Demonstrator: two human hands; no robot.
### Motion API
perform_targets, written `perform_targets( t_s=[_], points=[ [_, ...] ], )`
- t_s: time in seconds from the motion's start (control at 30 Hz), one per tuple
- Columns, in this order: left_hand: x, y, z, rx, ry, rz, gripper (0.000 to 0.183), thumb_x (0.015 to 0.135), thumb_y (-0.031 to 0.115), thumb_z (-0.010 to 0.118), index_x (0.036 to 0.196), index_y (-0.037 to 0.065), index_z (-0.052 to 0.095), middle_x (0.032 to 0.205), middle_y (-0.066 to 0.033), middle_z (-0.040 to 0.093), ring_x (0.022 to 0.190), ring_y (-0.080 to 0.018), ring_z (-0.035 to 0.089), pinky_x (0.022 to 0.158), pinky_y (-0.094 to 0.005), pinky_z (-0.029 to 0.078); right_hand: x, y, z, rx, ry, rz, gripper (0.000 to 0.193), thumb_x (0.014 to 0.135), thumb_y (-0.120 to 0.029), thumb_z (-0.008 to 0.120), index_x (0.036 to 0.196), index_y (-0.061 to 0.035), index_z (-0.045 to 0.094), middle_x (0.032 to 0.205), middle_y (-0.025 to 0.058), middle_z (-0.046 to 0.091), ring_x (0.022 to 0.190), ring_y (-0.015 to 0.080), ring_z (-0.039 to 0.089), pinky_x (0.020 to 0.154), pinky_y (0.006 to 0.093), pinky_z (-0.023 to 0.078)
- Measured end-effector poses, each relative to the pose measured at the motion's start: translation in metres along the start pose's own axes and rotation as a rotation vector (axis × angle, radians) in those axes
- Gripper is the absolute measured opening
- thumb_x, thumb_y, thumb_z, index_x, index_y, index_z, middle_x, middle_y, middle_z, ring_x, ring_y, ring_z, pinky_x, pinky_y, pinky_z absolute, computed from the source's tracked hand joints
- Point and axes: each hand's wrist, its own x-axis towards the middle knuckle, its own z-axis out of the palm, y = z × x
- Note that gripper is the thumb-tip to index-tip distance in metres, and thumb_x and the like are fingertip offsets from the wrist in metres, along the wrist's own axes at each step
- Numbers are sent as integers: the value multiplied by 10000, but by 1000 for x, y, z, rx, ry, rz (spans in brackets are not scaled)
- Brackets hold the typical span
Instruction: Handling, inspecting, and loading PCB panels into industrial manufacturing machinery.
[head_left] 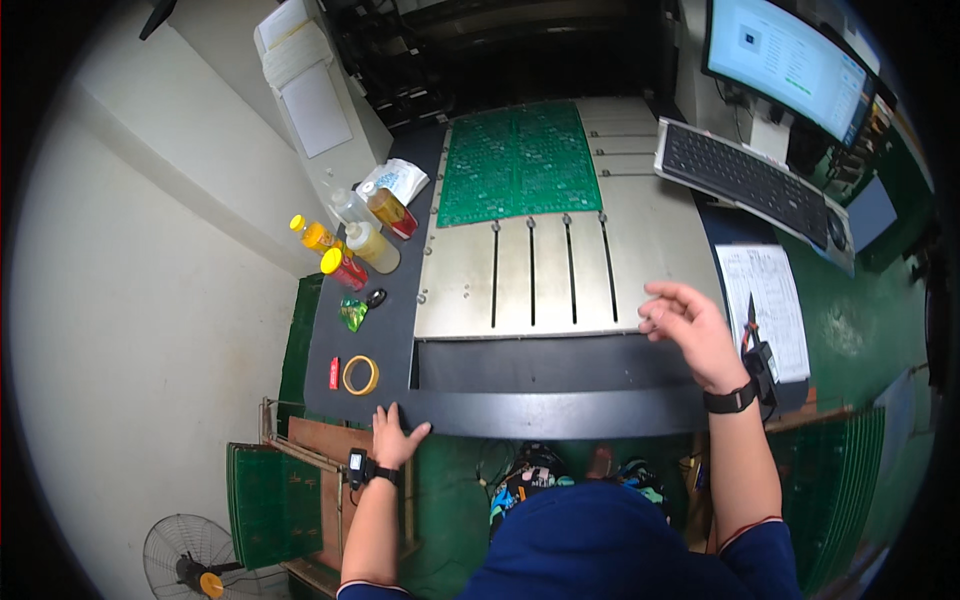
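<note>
My left hand (393, 438) rests at the front left edge of the dark table, fingers and thumb spread, holding nothing. A roll of yellow tape (361, 375) lies just beyond its fingertips, beside a small red item (334, 373). My right hand (690, 328) hovers near the front right corner of the metal plate (455, 290), fingers loosely bent and apart, with nothing visible in them. On the far half of that slotted plate lies a green circuit board panel (518, 165), bordered by small pins. Printed sheets (775, 280) with dark-tipped pliers (750, 325) on them lie right of my right hand.
Several bottles (372, 247) stand at the table's left, near a green wrapper (353, 313). A keyboard (745, 180) and mouse (837, 230) sit on a tray below a monitor (790, 65). Green panels (270, 505) are racked low at the left, near a fan (195, 565).
</note>
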Motion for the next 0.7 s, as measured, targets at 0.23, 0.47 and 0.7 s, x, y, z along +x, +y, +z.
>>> perform_targets(
  t_s=[0.23, 0.47, 0.7],
  points=[
    [1, -3, 4, 237, -120, -22, 998, 681, 607, 617, 1331, -67, 272, 1333, -358, 266, 1256, -476, 256, 1045, -430, 258, 139, -22, 23, 34, 141, -57, 274, 848, -130, 533, 1092, -5, 526, 897, 65, 612, 766, 138, 600, 659, 237, 477],
    [6, 10, -3, 165, -115, -18, 1003, 650, 607, 615, 1307, -87, 311, 1305, -386, 273, 1244, -514, 233, 1026, -451, 272, 264, 115, -38, -423, 357, 242, 203, 756, -120, 562, 925, -18, 608, 670, 27, 553, 603, 121, 522, 495, 266, 402],
    [22, 36, -45, 430, -143, 5, 703, 729, 452, 653, 1136, -99, 494, 1148, -244, 532, 1124, -377, 447, 973, -418, 338, 326, 129, -23, -294, 546, 446, 102, 717, -95, 592, 704, 5, 577, 597, 51, 511, 476, 133, 454, 420, 297, 325]
  ],
)
